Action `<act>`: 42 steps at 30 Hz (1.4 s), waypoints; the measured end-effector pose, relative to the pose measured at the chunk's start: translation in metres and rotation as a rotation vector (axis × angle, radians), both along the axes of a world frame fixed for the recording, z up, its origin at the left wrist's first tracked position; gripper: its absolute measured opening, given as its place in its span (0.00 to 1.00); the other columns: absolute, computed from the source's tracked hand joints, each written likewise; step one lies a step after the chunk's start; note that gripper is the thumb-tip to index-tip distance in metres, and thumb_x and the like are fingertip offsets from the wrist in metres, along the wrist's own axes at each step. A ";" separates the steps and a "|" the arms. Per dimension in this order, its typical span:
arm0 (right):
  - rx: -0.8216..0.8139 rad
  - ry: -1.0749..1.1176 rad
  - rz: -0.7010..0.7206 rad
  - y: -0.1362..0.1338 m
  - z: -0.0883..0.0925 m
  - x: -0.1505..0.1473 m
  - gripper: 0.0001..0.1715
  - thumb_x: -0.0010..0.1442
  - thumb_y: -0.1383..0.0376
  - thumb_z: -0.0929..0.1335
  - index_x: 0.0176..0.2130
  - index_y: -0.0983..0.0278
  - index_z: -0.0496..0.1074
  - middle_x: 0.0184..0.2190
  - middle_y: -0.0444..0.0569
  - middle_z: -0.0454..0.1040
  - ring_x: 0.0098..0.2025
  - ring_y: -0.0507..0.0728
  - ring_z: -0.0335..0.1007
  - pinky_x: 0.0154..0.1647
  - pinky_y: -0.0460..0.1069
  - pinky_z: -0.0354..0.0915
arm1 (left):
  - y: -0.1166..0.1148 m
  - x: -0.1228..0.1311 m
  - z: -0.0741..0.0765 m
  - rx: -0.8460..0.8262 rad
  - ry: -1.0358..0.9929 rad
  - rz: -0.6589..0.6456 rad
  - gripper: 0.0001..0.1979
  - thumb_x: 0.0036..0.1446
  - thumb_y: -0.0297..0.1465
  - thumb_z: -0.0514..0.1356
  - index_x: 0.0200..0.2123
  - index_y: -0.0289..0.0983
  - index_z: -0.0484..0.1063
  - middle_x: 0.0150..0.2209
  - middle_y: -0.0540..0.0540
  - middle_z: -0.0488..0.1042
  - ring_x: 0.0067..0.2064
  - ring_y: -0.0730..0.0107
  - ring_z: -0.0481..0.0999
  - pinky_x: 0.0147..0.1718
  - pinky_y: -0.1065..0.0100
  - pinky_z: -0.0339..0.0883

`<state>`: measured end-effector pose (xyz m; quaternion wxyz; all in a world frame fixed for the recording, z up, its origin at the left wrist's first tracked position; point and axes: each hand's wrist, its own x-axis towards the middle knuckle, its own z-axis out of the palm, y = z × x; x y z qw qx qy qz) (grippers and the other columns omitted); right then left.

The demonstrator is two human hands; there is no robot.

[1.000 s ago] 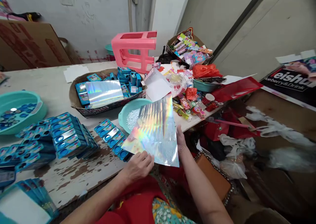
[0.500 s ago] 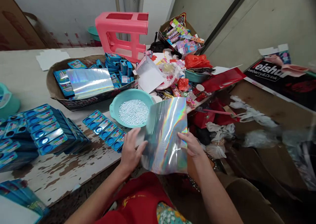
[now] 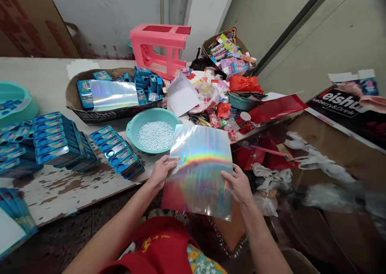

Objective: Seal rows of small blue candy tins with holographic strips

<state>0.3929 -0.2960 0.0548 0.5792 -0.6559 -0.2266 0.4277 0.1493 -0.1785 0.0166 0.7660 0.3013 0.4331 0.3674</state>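
I hold a shiny holographic sheet (image 3: 200,169) flat in front of me, over my lap at the table's near edge. My left hand (image 3: 161,170) grips its left edge, thumb on top. My right hand (image 3: 239,183) pinches its right edge. Just beyond the sheet sits a teal bowl (image 3: 134,126) filled with small white tablets (image 3: 155,135). A row of blue blister packs (image 3: 116,149) lies left of the bowl on the worn white table (image 3: 54,189).
Stacks of blue packs (image 3: 50,139) lie at left beside another teal basin (image 3: 15,101). A cardboard tray (image 3: 72,99) holds blue boxes and a second holographic sheet (image 3: 113,93). A pink stool (image 3: 161,48), candy clutter (image 3: 223,109) and a box of sweets (image 3: 230,54) fill the far right.
The sheet has swung from tilted and upright to lying flat and square in both hands, lower toward my lap. My left hand shifted from the bottom corner to the left edge.
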 end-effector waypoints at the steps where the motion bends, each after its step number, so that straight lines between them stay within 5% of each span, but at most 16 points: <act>1: 0.021 0.004 -0.007 -0.001 -0.003 0.002 0.36 0.40 0.60 0.77 0.48 0.62 0.65 0.34 0.46 0.78 0.33 0.56 0.74 0.36 0.51 0.70 | -0.003 -0.003 0.005 0.043 0.019 0.018 0.29 0.38 0.34 0.69 0.46 0.34 0.68 0.27 0.50 0.75 0.26 0.74 0.71 0.28 0.73 0.64; 4: 0.055 -0.016 0.007 -0.002 -0.002 0.004 0.49 0.42 0.61 0.77 0.58 0.60 0.55 0.36 0.48 0.78 0.35 0.56 0.74 0.36 0.52 0.70 | -0.012 -0.010 0.019 0.208 0.039 0.023 0.40 0.42 0.32 0.67 0.59 0.42 0.56 0.36 0.49 0.76 0.32 0.72 0.74 0.34 0.71 0.66; 6: 0.077 -0.057 0.048 -0.003 0.004 0.007 0.53 0.43 0.61 0.76 0.61 0.58 0.50 0.39 0.49 0.77 0.36 0.56 0.74 0.37 0.52 0.70 | -0.019 -0.014 0.023 0.307 0.109 -0.036 0.35 0.43 0.32 0.66 0.57 0.41 0.62 0.44 0.46 0.75 0.39 0.69 0.74 0.38 0.70 0.66; 11: 0.033 -0.224 0.150 -0.007 0.012 0.023 0.33 0.41 0.57 0.76 0.46 0.65 0.71 0.34 0.48 0.76 0.33 0.54 0.70 0.34 0.49 0.68 | -0.037 -0.022 0.029 0.510 0.495 -0.120 0.16 0.49 0.36 0.63 0.41 0.37 0.76 0.36 0.47 0.77 0.37 0.67 0.73 0.38 0.68 0.64; 15: 0.040 -0.480 0.239 -0.013 0.007 0.033 0.20 0.46 0.54 0.74 0.36 0.64 0.75 0.28 0.45 0.71 0.31 0.53 0.66 0.32 0.49 0.65 | -0.058 -0.026 0.044 0.829 0.844 -0.049 0.08 0.55 0.35 0.59 0.33 0.40 0.78 0.31 0.47 0.73 0.37 0.67 0.69 0.39 0.67 0.62; 20: 0.212 -0.960 0.343 -0.012 0.002 0.037 0.19 0.54 0.49 0.68 0.29 0.61 0.76 0.42 0.52 0.67 0.43 0.60 0.65 0.45 0.56 0.63 | -0.083 -0.039 0.065 1.028 1.100 -0.030 0.10 0.58 0.33 0.56 0.29 0.38 0.75 0.32 0.46 0.68 0.38 0.68 0.66 0.37 0.67 0.60; 24: 0.450 -1.205 0.555 0.000 0.011 -0.008 0.28 0.51 0.46 0.69 0.45 0.60 0.73 0.56 0.56 0.61 0.59 0.68 0.54 0.58 0.65 0.51 | -0.102 -0.039 0.075 1.132 1.163 -0.157 0.11 0.61 0.31 0.52 0.29 0.37 0.71 0.30 0.47 0.71 0.34 0.71 0.67 0.34 0.69 0.58; 26: 0.570 -1.223 0.799 0.004 0.015 -0.046 0.24 0.54 0.51 0.69 0.47 0.59 0.70 0.50 0.54 0.69 0.55 0.66 0.60 0.60 0.66 0.47 | -0.109 -0.032 0.077 1.252 1.248 -0.227 0.11 0.61 0.32 0.52 0.29 0.37 0.71 0.29 0.48 0.71 0.33 0.70 0.67 0.32 0.68 0.56; 28: 0.603 -1.183 0.983 0.008 0.014 -0.078 0.08 0.60 0.61 0.65 0.40 0.59 0.72 0.36 0.48 0.76 0.43 0.58 0.70 0.59 0.62 0.50 | -0.114 -0.030 0.076 1.317 1.316 -0.256 0.12 0.62 0.33 0.51 0.29 0.37 0.70 0.27 0.48 0.71 0.31 0.70 0.66 0.30 0.67 0.55; 31: 0.546 -1.147 1.059 0.017 0.001 -0.094 0.09 0.61 0.69 0.63 0.34 0.60 0.72 0.28 0.43 0.75 0.32 0.53 0.70 0.53 0.55 0.58 | -0.117 -0.046 0.073 1.211 1.368 -0.201 0.14 0.62 0.34 0.50 0.27 0.37 0.69 0.26 0.49 0.70 0.30 0.72 0.67 0.31 0.68 0.55; 36: 0.475 -1.156 1.115 0.041 -0.028 -0.067 0.09 0.61 0.67 0.64 0.38 0.59 0.74 0.34 0.45 0.78 0.37 0.55 0.72 0.43 0.51 0.62 | -0.130 -0.104 0.058 0.835 1.339 -0.004 0.15 0.62 0.36 0.50 0.27 0.37 0.70 0.29 0.48 0.71 0.33 0.72 0.68 0.34 0.70 0.58; 39: 0.417 -1.138 1.214 0.055 -0.040 -0.065 0.11 0.62 0.63 0.63 0.37 0.58 0.75 0.33 0.45 0.78 0.35 0.57 0.72 0.39 0.51 0.64 | -0.136 -0.129 0.038 0.614 1.170 -0.016 0.15 0.60 0.40 0.51 0.29 0.38 0.71 0.30 0.48 0.72 0.34 0.70 0.70 0.35 0.70 0.60; 42: 0.376 -1.062 1.361 0.075 -0.050 -0.082 0.11 0.61 0.63 0.63 0.35 0.58 0.76 0.31 0.45 0.77 0.35 0.58 0.72 0.37 0.51 0.65 | -0.116 -0.149 0.010 0.388 0.899 0.230 0.18 0.57 0.45 0.54 0.44 0.39 0.70 0.43 0.44 0.73 0.44 0.64 0.72 0.43 0.67 0.63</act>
